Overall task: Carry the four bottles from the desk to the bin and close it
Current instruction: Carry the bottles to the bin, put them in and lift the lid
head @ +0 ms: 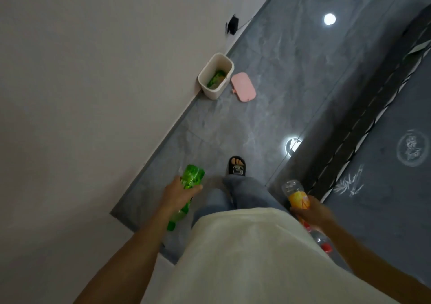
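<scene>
Tilted head view, steeply down onto floor point(256, 117)

Floor point(268, 107) between the person and the bin point(215, 76) was wide open, just bare grey tile. The bin sat far off, tight against the wall point(93, 70) on its left, mouth uncovered, with something green already low inside and plenty of room above it. The pink lid point(243, 86) lay flat just right of the bin, the only clutter there. A dark rug point(384, 140) edged the right side.
</scene>
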`<control>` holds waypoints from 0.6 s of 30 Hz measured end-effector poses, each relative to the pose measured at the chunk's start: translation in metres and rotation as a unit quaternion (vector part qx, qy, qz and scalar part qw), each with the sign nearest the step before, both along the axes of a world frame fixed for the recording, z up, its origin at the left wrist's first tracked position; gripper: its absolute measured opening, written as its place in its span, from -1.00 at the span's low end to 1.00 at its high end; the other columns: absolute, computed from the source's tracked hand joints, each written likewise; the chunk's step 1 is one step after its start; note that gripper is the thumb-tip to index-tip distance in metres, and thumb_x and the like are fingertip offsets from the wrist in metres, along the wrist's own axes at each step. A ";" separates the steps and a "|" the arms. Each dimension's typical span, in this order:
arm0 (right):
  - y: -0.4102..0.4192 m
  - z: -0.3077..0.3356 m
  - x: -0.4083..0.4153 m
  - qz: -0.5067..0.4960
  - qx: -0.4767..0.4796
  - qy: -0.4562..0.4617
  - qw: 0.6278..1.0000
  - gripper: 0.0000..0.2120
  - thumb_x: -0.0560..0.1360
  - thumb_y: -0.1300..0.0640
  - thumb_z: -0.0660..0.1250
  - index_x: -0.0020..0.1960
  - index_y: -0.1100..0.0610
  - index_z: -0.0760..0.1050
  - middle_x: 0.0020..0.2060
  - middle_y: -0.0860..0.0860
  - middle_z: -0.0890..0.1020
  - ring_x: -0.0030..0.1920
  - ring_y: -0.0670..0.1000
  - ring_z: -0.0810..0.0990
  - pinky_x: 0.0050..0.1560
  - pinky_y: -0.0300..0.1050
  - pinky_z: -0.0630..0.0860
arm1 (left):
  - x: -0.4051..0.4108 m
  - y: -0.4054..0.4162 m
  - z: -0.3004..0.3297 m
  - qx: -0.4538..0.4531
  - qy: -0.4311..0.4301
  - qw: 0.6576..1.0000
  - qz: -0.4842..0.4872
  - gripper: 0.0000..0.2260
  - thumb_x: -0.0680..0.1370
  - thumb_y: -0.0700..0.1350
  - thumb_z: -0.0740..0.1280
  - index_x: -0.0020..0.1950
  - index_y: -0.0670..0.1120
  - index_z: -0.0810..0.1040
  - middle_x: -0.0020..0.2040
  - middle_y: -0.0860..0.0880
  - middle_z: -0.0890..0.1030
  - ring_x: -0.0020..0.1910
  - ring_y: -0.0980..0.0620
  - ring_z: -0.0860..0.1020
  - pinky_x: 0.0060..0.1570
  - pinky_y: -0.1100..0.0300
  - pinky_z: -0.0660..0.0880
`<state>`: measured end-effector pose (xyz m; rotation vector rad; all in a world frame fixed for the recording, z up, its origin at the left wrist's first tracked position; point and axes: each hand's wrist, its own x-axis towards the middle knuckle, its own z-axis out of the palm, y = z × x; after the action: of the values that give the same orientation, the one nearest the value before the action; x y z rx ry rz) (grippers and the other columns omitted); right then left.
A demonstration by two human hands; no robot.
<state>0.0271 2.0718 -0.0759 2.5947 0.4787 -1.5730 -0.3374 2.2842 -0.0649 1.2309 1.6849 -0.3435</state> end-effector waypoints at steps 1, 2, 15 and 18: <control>0.022 0.000 0.008 0.010 0.003 -0.011 1.000 -0.41 0.39 -0.15 0.49 0.29 0.11 0.42 0.00 0.15 0.63 -0.02 0.20 0.62 0.02 0.08 0.59 | 0.002 0.006 -0.002 -0.005 0.001 1.000 0.008 -0.39 0.37 0.27 0.53 0.23 -0.08 0.52 0.09 -0.14 0.66 0.02 -0.15 0.64 0.04 0.02 0.58; 0.044 0.001 0.016 0.025 0.008 -0.019 0.999 -0.39 0.39 -0.18 0.48 0.30 0.12 0.44 0.05 0.18 0.63 0.02 0.23 0.62 0.01 0.01 0.55 | 0.004 0.011 -0.004 -0.011 0.004 1.000 0.012 -0.43 0.38 0.24 0.54 0.21 -0.09 0.56 0.07 -0.15 0.67 0.00 -0.15 0.64 0.05 0.01 0.59; 0.315 -0.003 0.065 0.117 0.123 -0.026 0.985 -0.30 0.36 -0.26 0.45 0.37 0.04 0.34 -0.06 -0.03 0.51 -0.12 0.03 0.53 -0.07 -0.05 0.45 | -0.005 0.092 -0.013 -0.074 0.077 0.993 0.054 -0.31 0.40 0.30 0.50 0.35 -0.12 0.51 0.11 -0.05 0.62 0.02 -0.02 0.58 -0.01 0.16 0.47; 0.346 -0.005 0.073 0.122 0.117 -0.033 0.985 -0.31 0.37 -0.26 0.44 0.36 0.04 0.34 -0.07 -0.04 0.49 -0.11 0.02 0.50 -0.05 -0.06 0.41 | 0.009 0.142 -0.018 -0.076 0.073 0.993 0.046 -0.33 0.40 0.28 0.51 0.33 -0.11 0.50 0.14 -0.08 0.63 0.11 -0.09 0.61 0.01 0.16 0.49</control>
<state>0.0999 2.4178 -0.0812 2.6130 0.9874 -1.4213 -0.3284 2.4263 -0.0829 1.0341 1.7988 -0.5057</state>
